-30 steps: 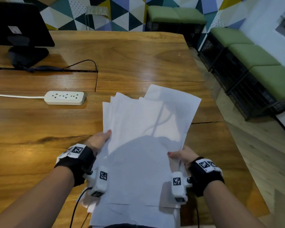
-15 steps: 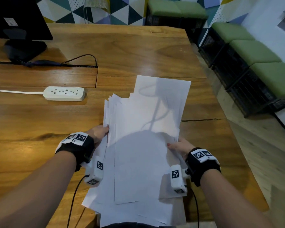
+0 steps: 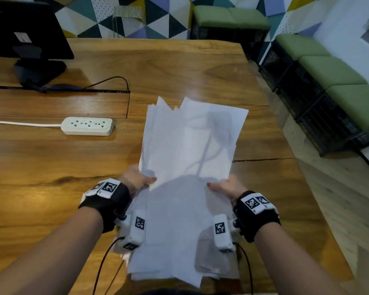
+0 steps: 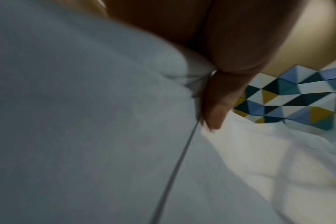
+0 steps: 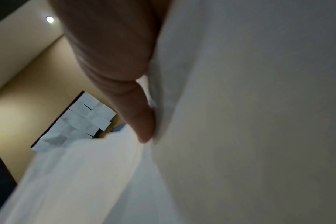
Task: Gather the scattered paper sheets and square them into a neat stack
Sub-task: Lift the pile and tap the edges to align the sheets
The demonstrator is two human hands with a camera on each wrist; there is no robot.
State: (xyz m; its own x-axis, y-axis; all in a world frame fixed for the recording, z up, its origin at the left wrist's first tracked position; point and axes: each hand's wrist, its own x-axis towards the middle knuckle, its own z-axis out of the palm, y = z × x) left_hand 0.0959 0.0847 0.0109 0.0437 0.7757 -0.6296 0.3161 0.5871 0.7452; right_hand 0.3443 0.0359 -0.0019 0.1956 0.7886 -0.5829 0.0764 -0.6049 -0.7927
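Observation:
A loose bundle of white paper sheets (image 3: 188, 158) is held up over the wooden table (image 3: 179, 67), its far corners fanned out unevenly. My left hand (image 3: 136, 179) grips the bundle's left edge, thumb on top. My right hand (image 3: 226, 186) grips the right edge the same way. In the left wrist view a finger (image 4: 217, 109) presses against the paper (image 4: 86, 136) from below. The right wrist view shows a finger (image 5: 140, 121) lying along the paper (image 5: 249, 121). The bundle's near end hangs toward my body, sheets offset.
A white power strip (image 3: 87, 125) with its cord lies left of the papers. A black monitor (image 3: 24, 28) on a stand sits at the far left. Green-cushioned benches (image 3: 337, 81) line the floor to the right, past the table's right edge (image 3: 285, 145).
The fanned sheets have been drawn closer together into a narrower bundle. Both hands have moved nearer each other along its side edges, and the far end has lifted and shifted.

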